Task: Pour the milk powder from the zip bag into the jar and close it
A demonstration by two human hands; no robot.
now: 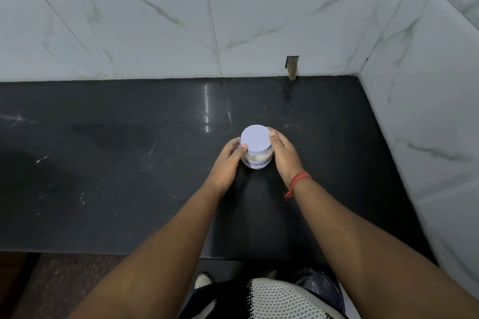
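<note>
We look down at a dark, glossy surface [129, 163] that meets pale marble-patterned wall tiles across the top and right of the frame. Just right of centre stands a small clear jar [257, 159], upright, its long axis vertical and its mouth pointing up, covered by a pale lavender lid [255, 141]. White powder shows through the wall above a handwritten label, partly hidden, that faces us. Our left hand [228, 160] wraps the jar's left side, fingers curled against it; our right hand [283, 155] cups the right side, thumb resting on the lid's rim. A red thread [298, 181] circles the right wrist. No zip bag is in view. We judge the pouring done and the lid on; whether it is fully tightened we cannot tell, so a last twist may be left.
</note>
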